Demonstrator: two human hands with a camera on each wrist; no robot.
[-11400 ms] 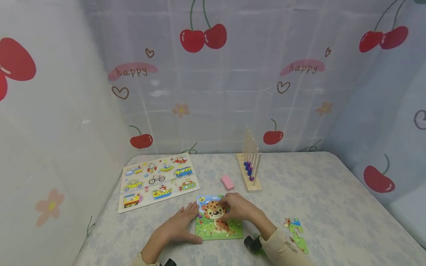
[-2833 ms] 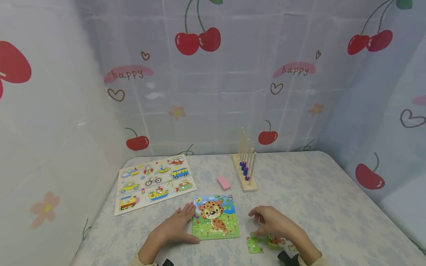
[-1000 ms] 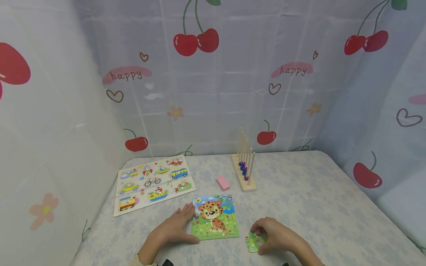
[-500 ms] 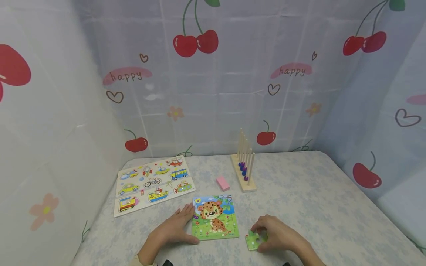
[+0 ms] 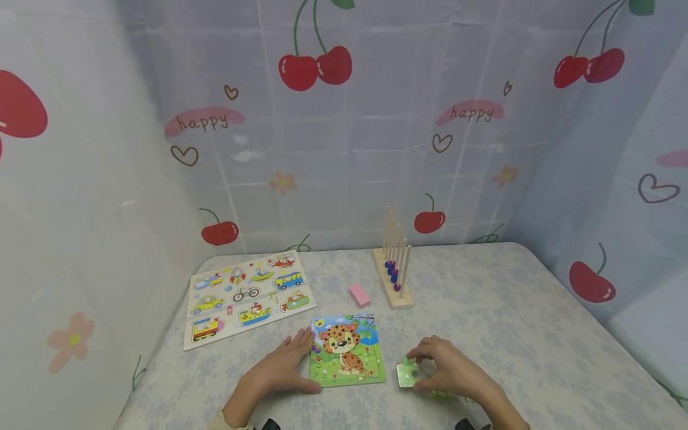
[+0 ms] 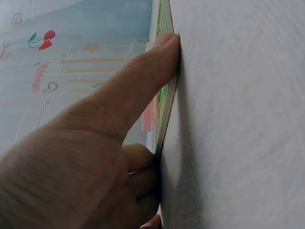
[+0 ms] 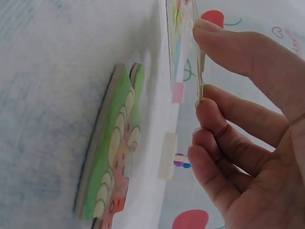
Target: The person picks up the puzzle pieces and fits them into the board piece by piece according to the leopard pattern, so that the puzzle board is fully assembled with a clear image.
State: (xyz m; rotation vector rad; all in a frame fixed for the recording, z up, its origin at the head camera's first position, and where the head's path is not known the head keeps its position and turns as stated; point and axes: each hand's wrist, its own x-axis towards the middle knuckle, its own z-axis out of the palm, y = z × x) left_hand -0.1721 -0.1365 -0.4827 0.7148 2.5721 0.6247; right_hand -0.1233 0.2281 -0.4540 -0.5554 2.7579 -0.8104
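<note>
A square leopard puzzle (image 5: 352, 352) lies flat on the table. My left hand (image 5: 282, 365) rests along its left side with fingers straight; in the left wrist view the thumb (image 6: 164, 55) touches the puzzle's edge. To the right of the puzzle, my right hand (image 5: 448, 369) pinches a green puzzle piece (image 5: 407, 375) between thumb and fingers. The right wrist view shows this piece edge-on and raised off the table. Beneath that hand lie more puzzle pieces (image 7: 109, 152), green with spotted orange parts, mostly hidden by the hand in the head view.
A vehicle peg puzzle board (image 5: 249, 298) lies at the back left. A pink block (image 5: 359, 295) sits behind the leopard puzzle. Further back stands a wooden rack (image 5: 400, 292) with upright pegs and blue and purple beads. Cherry-patterned curtains (image 5: 344, 149) enclose the table.
Earlier my right hand was over the leopard puzzle, then moved right to the loose pieces. It has taken hold of a green piece and lifted it. The left hand stays in place.
</note>
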